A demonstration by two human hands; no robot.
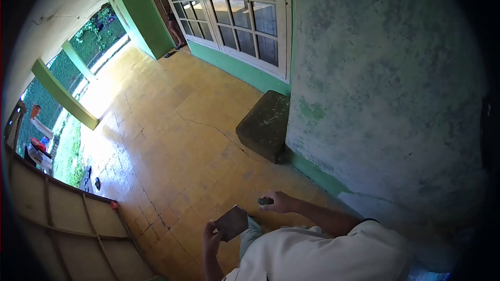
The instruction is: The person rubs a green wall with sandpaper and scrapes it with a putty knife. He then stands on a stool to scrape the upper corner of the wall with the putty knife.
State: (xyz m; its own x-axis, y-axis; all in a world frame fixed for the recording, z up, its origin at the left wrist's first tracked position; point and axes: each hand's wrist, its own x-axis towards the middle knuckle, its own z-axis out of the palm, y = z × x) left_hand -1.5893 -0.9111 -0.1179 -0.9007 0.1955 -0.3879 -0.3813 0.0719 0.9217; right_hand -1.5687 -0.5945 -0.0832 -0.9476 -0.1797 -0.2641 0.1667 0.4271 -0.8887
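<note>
Near the wearer's pale shirt [323,255], the left hand [210,233] pinches a flat dark panel [232,224] by its left edge, fingers bent against it. To its right, the right hand [277,202] has its fingers curled around a small dark object [265,201], apart from the panel. Both are above the yellow tiled floor [182,145]; farther off, a dark block [264,125] sits beside the blotchy wall [385,83].

A person [176,30] is partly hidden at the floor's [172,109] far edge; the right hand's [281,202] item [265,201] is indistinct.
</note>
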